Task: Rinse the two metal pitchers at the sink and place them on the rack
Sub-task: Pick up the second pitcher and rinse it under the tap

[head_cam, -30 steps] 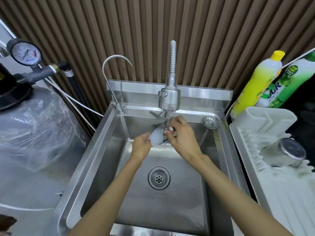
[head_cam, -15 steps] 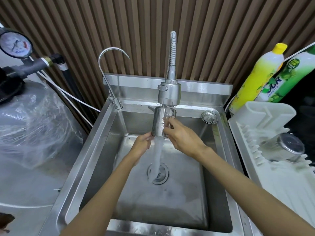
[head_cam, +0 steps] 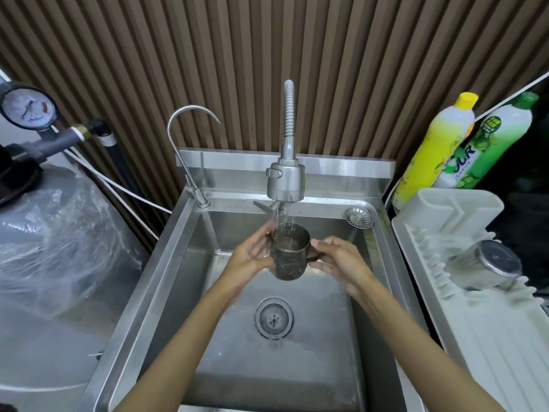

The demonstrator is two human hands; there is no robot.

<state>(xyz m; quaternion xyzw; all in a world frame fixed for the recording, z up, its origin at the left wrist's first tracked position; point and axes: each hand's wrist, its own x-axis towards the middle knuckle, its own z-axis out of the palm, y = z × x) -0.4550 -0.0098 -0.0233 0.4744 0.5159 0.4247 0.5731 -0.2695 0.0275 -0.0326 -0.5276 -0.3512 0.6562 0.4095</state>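
Half a second ago the pitcher was tipped mouth-down with water pouring out toward the drain; now it sits upright below the spray head, and the view has pulled back a little.

Nearest the camera, two bare forearms reach in from the lower edge over the steel sink (head_cam: 154,292). Below the hands, the round drain (head_cam: 274,318) lies in the basin floor, wet around it. The left hand (head_cam: 251,257) cups the left side of the metal pitcher (head_cam: 289,254), fingers curled around its wall. The right hand (head_cam: 337,263) closes on the right side, where the handle sticks out, thumb over the top of it. Both hands hold the pitcher above the basin, mouth up, clear of the floor.

Water falls from the spray head (head_cam: 285,182) of the flexible tap straight into the open mouth. A thin gooseneck tap (head_cam: 190,150) stands at the back left corner of the sink, and a small strainer (head_cam: 358,216) lies on the back right ledge.

To the right, the second pitcher (head_cam: 484,270) lies on its side on the white drying rack (head_cam: 490,352), its base toward the camera. Behind the rack stand a yellow bottle (head_cam: 433,153) and a green bottle (head_cam: 487,147), touching each other. At far left sit a plastic-wrapped tank (head_cam: 50,248) and a pressure gauge (head_cam: 28,108).
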